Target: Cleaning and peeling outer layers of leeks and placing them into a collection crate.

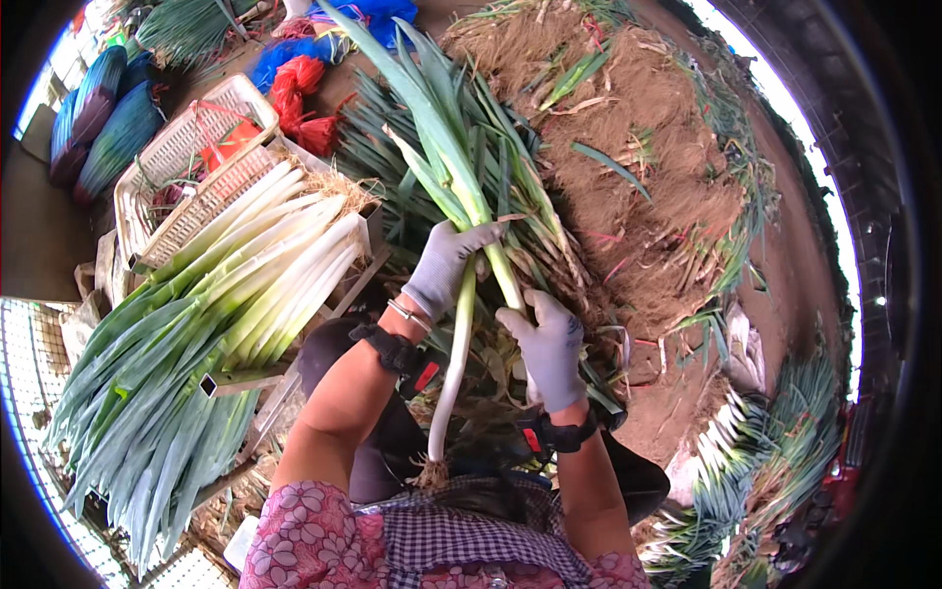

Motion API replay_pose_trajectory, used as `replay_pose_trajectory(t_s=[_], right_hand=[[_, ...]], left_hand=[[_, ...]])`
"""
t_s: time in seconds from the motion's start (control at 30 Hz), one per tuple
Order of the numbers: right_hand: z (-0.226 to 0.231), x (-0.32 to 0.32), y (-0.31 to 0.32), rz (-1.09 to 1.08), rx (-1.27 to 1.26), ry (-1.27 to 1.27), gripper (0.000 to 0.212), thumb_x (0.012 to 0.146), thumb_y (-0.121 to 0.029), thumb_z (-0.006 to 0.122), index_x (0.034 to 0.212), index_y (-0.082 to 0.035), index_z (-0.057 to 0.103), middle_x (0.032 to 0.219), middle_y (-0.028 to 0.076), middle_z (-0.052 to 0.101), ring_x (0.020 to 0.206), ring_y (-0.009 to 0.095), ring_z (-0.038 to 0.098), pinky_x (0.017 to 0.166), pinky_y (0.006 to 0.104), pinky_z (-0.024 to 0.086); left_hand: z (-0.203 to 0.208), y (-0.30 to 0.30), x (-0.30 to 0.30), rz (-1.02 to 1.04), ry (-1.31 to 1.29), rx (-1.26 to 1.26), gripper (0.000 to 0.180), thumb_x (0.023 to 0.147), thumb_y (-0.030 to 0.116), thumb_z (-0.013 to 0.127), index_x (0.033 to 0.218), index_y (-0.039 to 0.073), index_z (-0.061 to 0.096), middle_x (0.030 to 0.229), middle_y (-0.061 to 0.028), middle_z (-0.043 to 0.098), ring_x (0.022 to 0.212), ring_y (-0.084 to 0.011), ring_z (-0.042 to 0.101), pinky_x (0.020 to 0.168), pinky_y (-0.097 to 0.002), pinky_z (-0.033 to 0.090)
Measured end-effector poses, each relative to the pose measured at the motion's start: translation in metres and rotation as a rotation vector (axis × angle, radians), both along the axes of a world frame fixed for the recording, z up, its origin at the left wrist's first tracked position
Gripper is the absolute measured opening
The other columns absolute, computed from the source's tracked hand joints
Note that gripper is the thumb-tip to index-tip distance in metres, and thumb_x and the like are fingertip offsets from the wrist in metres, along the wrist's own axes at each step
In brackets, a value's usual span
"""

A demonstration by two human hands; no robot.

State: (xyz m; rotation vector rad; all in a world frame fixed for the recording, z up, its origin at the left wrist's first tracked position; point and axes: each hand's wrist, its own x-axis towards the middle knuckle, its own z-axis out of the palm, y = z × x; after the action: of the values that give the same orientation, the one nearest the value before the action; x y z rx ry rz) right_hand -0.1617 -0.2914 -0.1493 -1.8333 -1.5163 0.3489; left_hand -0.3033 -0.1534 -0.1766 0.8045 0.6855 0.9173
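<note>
Both my hands wear thin grey gloves. My left hand (456, 257) is wrapped round two long green onions at the base of their leaves. One green onion (453, 368) hangs down with its white stem and roots toward my lap. The other green onion (502, 270) slants down to my right hand (551, 346), whose thumb and fingers are closed on its stem. Its lower end is partly hidden behind that hand. Beyond my hands lies a pile of untrimmed green onions (392, 177).
Cleaned green onions (265, 265) lie stacked on a metal-framed stand to the left, beside a cream plastic basket (147, 182). Red ties (299, 103) and blue netting (378, 20) lie behind. A soil heap (638, 128) rises at right; more onion bundles (726, 442) lie at lower right.
</note>
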Motion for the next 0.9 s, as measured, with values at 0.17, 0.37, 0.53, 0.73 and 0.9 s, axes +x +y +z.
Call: replay_pose_trajectory(t_s=[0.17,0.37,0.53,0.73,0.9], right_hand=[[0.013,0.014,-0.003,0.182,-0.209,0.802,0.026,0.099,-0.015,0.070,0.115,0.005,0.073,0.081,0.008,0.073,0.072,0.007,0.062,0.064,0.0277,0.050],[0.018,0.016,-0.009,0.121,-0.463,0.355,0.021,0.102,-0.014,0.059,0.097,0.001,0.073,0.074,0.003,0.067,0.064,0.007,0.055,0.059,0.0286,0.047],[-0.083,0.065,-0.068,0.017,-0.635,0.565,0.036,0.103,-0.025,0.061,0.122,0.005,0.067,0.082,0.004,0.071,0.074,0.014,0.065,0.071,0.0307,0.055],[0.016,-0.011,-0.009,-0.002,-0.074,0.824,0.037,0.101,-0.034,0.070,0.112,0.001,0.070,0.079,0.005,0.071,0.070,0.015,0.067,0.066,0.0285,0.055],[-0.077,0.027,-0.052,0.336,-0.596,0.720,0.024,0.105,-0.024,0.060,0.108,-0.002,0.070,0.077,0.005,0.069,0.060,0.013,0.063,0.054,0.0253,0.049]], left_hand=[[-0.002,0.002,-0.003,-0.047,-0.069,0.059,0.026,0.092,0.025,0.075,0.091,0.000,0.068,0.074,-0.0013,0.065,0.053,-0.0064,0.055,0.050,-0.0223,0.044],[0.009,-0.003,-0.010,-0.148,-0.124,0.089,0.028,0.092,0.025,0.073,0.092,-0.002,0.067,0.073,-0.0042,0.065,0.053,-0.0075,0.055,0.048,-0.0213,0.045],[0.019,0.007,0.011,-0.160,-0.343,0.044,0.030,0.090,0.025,0.073,0.096,-0.003,0.063,0.077,-0.0095,0.066,0.052,-0.0099,0.057,0.046,-0.0226,0.048],[0.011,0.007,-0.016,-0.012,-0.205,0.074,0.027,0.093,0.027,0.070,0.092,0.001,0.062,0.073,-0.0081,0.066,0.050,-0.0101,0.055,0.046,-0.0222,0.045],[0.023,0.009,-0.020,-0.035,-0.275,0.093,0.026,0.092,0.025,0.071,0.093,0.001,0.062,0.073,-0.0070,0.066,0.050,-0.0090,0.055,0.046,-0.0218,0.046]])
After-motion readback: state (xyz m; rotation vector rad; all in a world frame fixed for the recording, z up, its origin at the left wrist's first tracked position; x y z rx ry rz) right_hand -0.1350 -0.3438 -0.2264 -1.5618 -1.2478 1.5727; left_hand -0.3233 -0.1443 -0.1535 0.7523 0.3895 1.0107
